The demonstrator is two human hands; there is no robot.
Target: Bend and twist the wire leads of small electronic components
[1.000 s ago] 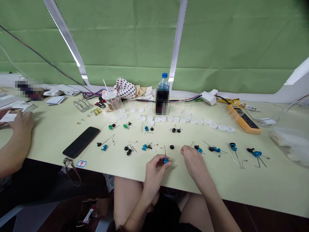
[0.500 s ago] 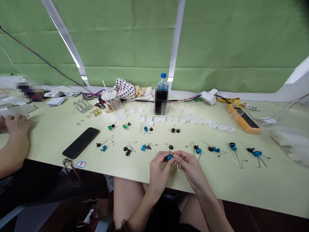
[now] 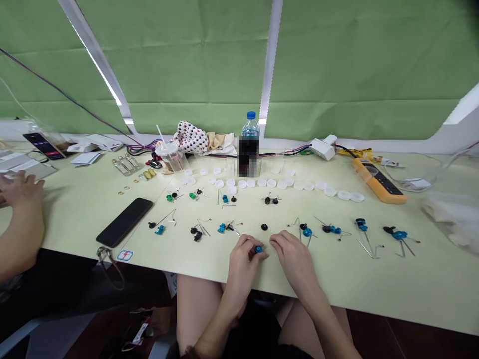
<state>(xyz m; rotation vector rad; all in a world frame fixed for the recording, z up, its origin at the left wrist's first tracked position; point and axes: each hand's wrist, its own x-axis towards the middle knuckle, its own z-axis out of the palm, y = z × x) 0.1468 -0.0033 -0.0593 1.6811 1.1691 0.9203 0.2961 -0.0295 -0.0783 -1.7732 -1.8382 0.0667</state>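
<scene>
My left hand [image 3: 242,267] pinches a small shiny blue part [image 3: 258,249] between thumb and fingers, just above the table's front area. A short gap away, my right hand [image 3: 294,257] has its thumb and fingertips pressed together, pointing toward the left hand. Whatever sits in that pinch is hidden. A black round piece [image 3: 264,227] lies on the table beyond both hands. Left of it is another blue piece [image 3: 222,228] with black bits and thin metal rods. To the right lies a blue piece [image 3: 307,232] with a black disc and bent wires.
Several similar sets, like a green piece [image 3: 192,196], lie in two rows. White round caps [image 3: 272,183] run behind them, with a bottle [image 3: 250,127] and an orange multimeter [image 3: 377,180] farther back. A phone [image 3: 124,222] is at left, near another person's hand [image 3: 20,192].
My hands have drawn apart, and the blue part stays in the left one. The thin rods seen at my fingers earlier no longer show there.
</scene>
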